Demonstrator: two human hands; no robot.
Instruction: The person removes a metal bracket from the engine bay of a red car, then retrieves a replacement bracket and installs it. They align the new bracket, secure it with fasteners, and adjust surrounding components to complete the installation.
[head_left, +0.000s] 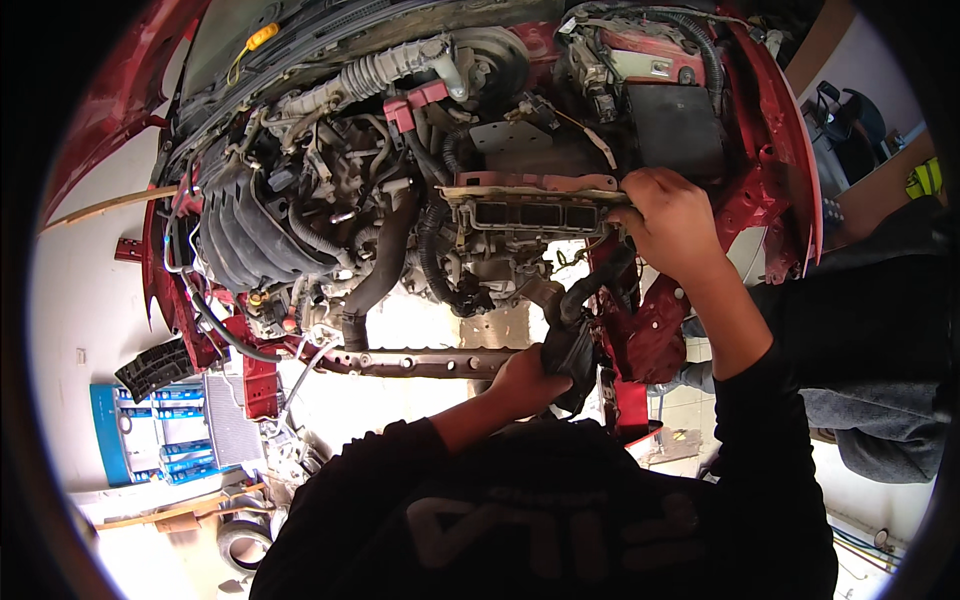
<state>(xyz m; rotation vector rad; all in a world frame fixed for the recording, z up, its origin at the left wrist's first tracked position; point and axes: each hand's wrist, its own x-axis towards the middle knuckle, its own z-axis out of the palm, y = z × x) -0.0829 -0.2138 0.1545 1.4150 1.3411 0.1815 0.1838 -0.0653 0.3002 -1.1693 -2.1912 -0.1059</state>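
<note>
My left hand is closed round a dark plastic piece low at the front of the engine bay; its fingertips are partly hidden. From that piece a thick black hose runs up toward my other hand. Higher and to the right, my right hand pinches the right end of a long bracket with a reddish top edge. Right under the bracket sits a black frame with rectangular openings. A black box lies just beyond my right hand.
The engine's ribbed black cover and hoses fill the left side. A bare metal crossbar spans the front of the red car body. To the right, another person's dark clothing shows. Boxes on a blue rack and a tire stand lower left.
</note>
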